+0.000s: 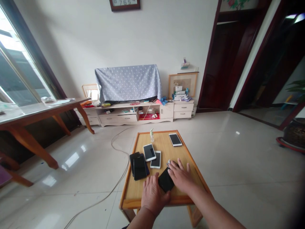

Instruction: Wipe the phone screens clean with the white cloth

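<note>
A black smartphone [166, 180] lies at a slant near the front of the small wooden table [140, 190]. My left hand [153, 194] grips its lower left corner, with the fingers along one side and the thumb at the bottom edge. Across the phone's upper right side rests my right hand [181, 175], its fingers stretched out and apart. By those fingertips shows a small greyish crumpled thing [169, 162], partly hidden and too small to name. Left of the hands are two white phones, one [149, 152] overlapping the other [155, 160], and a black phone [140, 167] on a darker device.
Another white phone [175, 140] lies at the table's far right, and a small pump bottle [152, 135] stands at the back. A cable [114, 184] runs over the floor on the left. Beyond are a low cabinet [119, 119] and a larger table [43, 111].
</note>
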### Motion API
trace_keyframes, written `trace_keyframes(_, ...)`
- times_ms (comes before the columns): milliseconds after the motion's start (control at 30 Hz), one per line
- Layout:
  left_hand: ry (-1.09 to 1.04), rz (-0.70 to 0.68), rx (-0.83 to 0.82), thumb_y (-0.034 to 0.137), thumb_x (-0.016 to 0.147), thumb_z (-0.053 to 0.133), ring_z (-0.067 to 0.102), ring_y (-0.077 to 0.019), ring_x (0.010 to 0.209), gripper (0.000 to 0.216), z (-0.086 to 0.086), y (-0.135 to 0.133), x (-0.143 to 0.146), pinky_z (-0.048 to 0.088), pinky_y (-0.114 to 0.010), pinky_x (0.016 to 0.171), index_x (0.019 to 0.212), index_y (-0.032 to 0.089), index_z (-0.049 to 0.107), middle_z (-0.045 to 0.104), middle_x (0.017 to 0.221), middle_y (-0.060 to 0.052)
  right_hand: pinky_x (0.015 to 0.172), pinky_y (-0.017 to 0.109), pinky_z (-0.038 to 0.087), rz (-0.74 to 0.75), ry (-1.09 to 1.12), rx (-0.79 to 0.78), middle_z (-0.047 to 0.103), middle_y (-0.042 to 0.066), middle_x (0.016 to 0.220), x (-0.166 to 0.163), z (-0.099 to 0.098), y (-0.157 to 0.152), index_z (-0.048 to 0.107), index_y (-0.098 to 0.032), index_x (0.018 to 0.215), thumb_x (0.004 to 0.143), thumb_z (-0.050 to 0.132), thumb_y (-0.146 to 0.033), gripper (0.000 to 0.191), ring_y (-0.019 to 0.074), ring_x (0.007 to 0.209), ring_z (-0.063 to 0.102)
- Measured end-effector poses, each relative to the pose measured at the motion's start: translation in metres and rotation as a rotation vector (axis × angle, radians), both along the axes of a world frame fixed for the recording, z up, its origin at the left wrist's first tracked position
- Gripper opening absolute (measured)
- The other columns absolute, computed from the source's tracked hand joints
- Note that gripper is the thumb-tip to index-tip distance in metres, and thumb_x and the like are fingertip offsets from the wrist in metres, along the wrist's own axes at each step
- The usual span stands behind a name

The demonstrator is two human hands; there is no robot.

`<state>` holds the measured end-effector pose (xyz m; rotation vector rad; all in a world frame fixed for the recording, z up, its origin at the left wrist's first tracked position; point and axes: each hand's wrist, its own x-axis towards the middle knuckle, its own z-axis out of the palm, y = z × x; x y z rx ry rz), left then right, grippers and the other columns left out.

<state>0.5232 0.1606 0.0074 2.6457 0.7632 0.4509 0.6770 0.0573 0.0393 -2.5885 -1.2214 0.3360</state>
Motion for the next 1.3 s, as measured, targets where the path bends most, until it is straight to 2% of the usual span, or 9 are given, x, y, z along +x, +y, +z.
trace_keyframes(167,0.003,0.007,-0.029,0.042,0.076,0.058,0.048,-0.0272,0.122,0.067,0.000,0.001,0.000,0.030,-0.039,0.106,0.138,0.021,0.042,0.057,0.132,-0.009,0.114,0.064,-0.011,0.254,0.031,0.057,0.032,0.000,0.158,-0.044,0.004,0.003,0.032,-0.031,0.152,0.101,0.010,-0.052,0.059,0.0305,0.150,0.005)
trace_keyframes(367,0.025,0.014,-0.048,0.029,0.076,0.056,0.047,-0.0259,0.123,0.068,-0.003,0.003,-0.001,0.028,-0.038,0.105,0.140,0.019,0.039,0.058,0.130,-0.010,0.113,0.064,-0.015,0.325,0.083,0.070,0.039,-0.003,0.154,-0.064,0.013,-0.026,0.034,-0.037,0.150,0.102,0.011,-0.049,0.055,0.0302,0.150,0.009)
trace_keyframes(567,0.039,0.005,-0.061,0.050,0.070,0.064,0.047,-0.0287,0.122,0.079,0.004,0.000,-0.001,0.030,-0.039,0.104,0.139,0.020,0.040,0.058,0.128,-0.010,0.113,0.066,-0.014,0.225,0.096,0.039,0.044,-0.006,0.151,-0.040,0.018,-0.050,0.046,-0.043,0.142,0.100,0.011,-0.058,0.056,0.0308,0.149,0.013)
trace_keyframes(733,0.018,0.008,0.013,0.048,0.067,0.066,0.048,-0.0285,0.121,0.077,0.000,0.000,0.000,0.031,-0.039,0.105,0.136,0.021,0.044,0.058,0.125,-0.008,0.114,0.066,-0.009,0.024,0.019,-0.008,0.038,-0.002,0.154,-0.020,0.015,-0.045,0.044,-0.035,0.145,0.098,0.009,-0.062,0.065,0.0304,0.150,0.006)
trace_keyframes(800,0.022,0.015,0.023,0.047,0.068,0.065,0.048,-0.0282,0.121,0.075,-0.003,0.000,0.000,0.030,-0.038,0.106,0.136,0.021,0.045,0.058,0.126,-0.008,0.114,0.066,-0.009,0.052,0.028,0.005,0.037,-0.001,0.155,-0.030,0.013,-0.040,0.043,-0.034,0.146,0.098,0.009,-0.062,0.065,0.0307,0.150,0.006)
trace_keyframes(900,0.037,0.016,0.019,0.040,0.074,0.060,0.049,-0.0259,0.120,0.066,-0.005,0.001,-0.001,0.029,-0.038,0.106,0.135,0.022,0.045,0.058,0.126,-0.008,0.114,0.066,-0.010,0.233,0.078,0.071,0.037,-0.005,0.155,-0.048,0.011,-0.034,0.042,-0.043,0.144,0.100,0.010,-0.057,0.057,0.0287,0.150,0.009)
trace_keyframes(967,0.036,0.020,0.017,0.038,0.074,0.059,0.049,-0.0254,0.119,0.063,-0.004,0.001,-0.001,0.029,-0.037,0.106,0.134,0.022,0.046,0.059,0.125,-0.008,0.114,0.067,-0.010,0.270,0.087,0.085,0.038,-0.008,0.154,-0.047,0.009,-0.032,0.041,-0.047,0.144,0.101,0.011,-0.056,0.053,0.0282,0.150,0.009)
trace_keyframes(1167,0.035,0.005,0.011,0.046,0.067,0.067,0.049,-0.0283,0.117,0.072,0.003,0.000,-0.001,0.032,-0.039,0.104,0.132,0.022,0.048,0.059,0.122,-0.008,0.112,0.070,-0.009,-0.071,-0.026,-0.022,0.031,-0.002,0.158,-0.004,0.006,-0.029,0.038,-0.037,0.148,0.098,0.012,-0.062,0.062,0.0325,0.150,0.001)
trace_keyframes(1300,0.043,0.021,-0.019,0.040,0.074,0.061,0.047,-0.0279,0.121,0.066,-0.003,0.002,-0.002,0.026,-0.040,0.109,0.136,0.022,0.046,0.057,0.127,-0.009,0.111,0.070,-0.011,0.131,0.025,0.010,0.030,-0.003,0.158,-0.034,0.004,-0.024,0.040,-0.044,0.145,0.098,0.019,-0.062,0.055,0.0339,0.150,0.004)
